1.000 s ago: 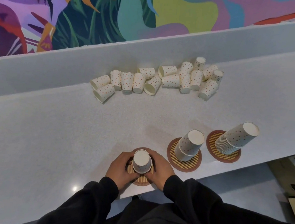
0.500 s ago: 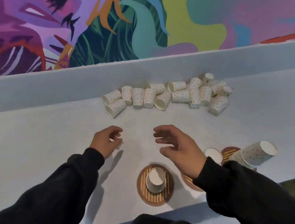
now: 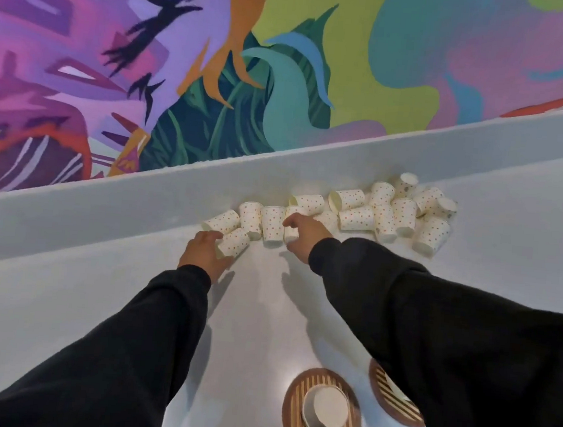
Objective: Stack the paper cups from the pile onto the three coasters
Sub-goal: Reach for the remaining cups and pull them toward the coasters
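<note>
Filling the upper half is a painted mural [image 3: 285, 62] of flat purple, green and teal leaf shapes. Below it a pale grey, faintly speckled tabletop [image 3: 64, 297] runs to a low raised ledge [image 3: 104, 219] of the same matte stone.

Two black fabric sleeves [image 3: 121, 352] stretch forward across it. Half a second ago both hands hung spread above bare surface, short of the cups. A second ago they were wrapped around the cup on the near coaster. Now they have reached the pile of paper cups [image 3: 357, 216], which lies on its sides along the ledge: thin white tapered cups with small coloured dots. The placing looks finished and a fresh pickup is starting.

At the bottom edge sits the near coaster [image 3: 291, 413], a round wooden one with slatted stripes and a dark rim. It carries an inverted cup [image 3: 325, 409], flat base upward. A second coaster [image 3: 390, 400] shows beside it, mostly hidden by the right sleeve; the third is out of view.

The left hand [image 3: 204, 252] curls its grip around the front cup [image 3: 234, 243] at the pile's left end. The right hand [image 3: 305, 235] drapes over the middle cup [image 3: 291, 236], its grip apparently pinching it.
</note>
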A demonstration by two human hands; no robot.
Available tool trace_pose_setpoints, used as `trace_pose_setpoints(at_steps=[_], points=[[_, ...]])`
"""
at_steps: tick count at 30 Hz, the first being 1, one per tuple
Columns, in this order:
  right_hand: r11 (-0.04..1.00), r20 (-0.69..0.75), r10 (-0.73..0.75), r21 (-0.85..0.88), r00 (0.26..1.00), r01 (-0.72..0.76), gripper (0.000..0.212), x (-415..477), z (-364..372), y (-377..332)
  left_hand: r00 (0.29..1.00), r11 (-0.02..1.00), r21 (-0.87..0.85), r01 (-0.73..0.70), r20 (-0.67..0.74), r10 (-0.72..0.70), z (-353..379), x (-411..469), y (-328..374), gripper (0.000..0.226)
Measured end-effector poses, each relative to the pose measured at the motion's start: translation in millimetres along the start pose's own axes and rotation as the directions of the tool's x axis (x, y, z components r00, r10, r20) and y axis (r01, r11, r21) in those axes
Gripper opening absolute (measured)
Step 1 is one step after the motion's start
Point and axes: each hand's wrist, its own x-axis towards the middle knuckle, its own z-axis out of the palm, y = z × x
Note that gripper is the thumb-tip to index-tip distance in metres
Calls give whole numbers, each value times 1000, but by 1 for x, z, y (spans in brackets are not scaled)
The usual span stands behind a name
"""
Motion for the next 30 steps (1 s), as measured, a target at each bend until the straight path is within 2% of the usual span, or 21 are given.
trace_pose_setpoints(at_steps=[2, 4, 7, 9, 11, 14, 17, 19, 21, 24, 26, 28, 30], points=[[959, 65, -101, -259, 993, 114, 58, 22, 8, 5, 1000, 1000, 8, 0, 8, 0, 8, 7, -3, 58], [848, 156, -186, -473, 970, 239, 70, 43, 16, 6, 1000, 1000, 8, -7, 14, 7, 15, 14, -5, 49], [717, 184, -211, -638, 960, 280, 82, 68, 25, 1, 999, 1000, 26, -4, 35, 3, 21, 19, -5, 40], [681, 189, -169, -687, 967, 253, 84, 78, 27, -3, 998, 999, 34, -1, 67, -2, 23, 15, -2, 40], [649, 238, -138, -712, 962, 269, 76, 86, 30, -3, 995, 1000, 11, 13, 95, -14, 26, 6, 1, 43], [565, 283, -180, -754, 942, 335, 58, 94, 36, 5, 993, 992, -102, 75, 102, -65, 33, -11, 5, 60], [563, 267, -208, -754, 941, 338, 53, 95, 40, 10, 986, 968, -202, 147, 104, -128, 41, -22, 3, 75], [541, 272, -237, -761, 933, 359, 59, 91, 39, 11, 984, 954, -249, 170, 95, -150, 43, -26, 1, 70], [519, 265, -301, -760, 916, 391, 55, 85, 34, 9, 984, 929, -327, 176, 78, -158, 42, -32, -1, 61], [539, 235, -377, -730, 896, 419, 56, 71, 22, -2, 982, 854, -495, 158, -7, -186, 31, -43, 0, 56], [597, 213, -376, -689, 902, 411, 60, 56, 13, -11, 977, 828, -554, 92, -110, -182, 21, -48, 2, 62], [724, 193, -326, -578, 925, 376, 59, 32, 3, -17, 965, 785, -619, 27, -190, -183, 10, -57, 7, 66], [859, 184, -280, -389, 942, 332, 54, 6, -6, -21, 952, 713, -701, -26, -236, -197, -3, -70, 20, 66]])
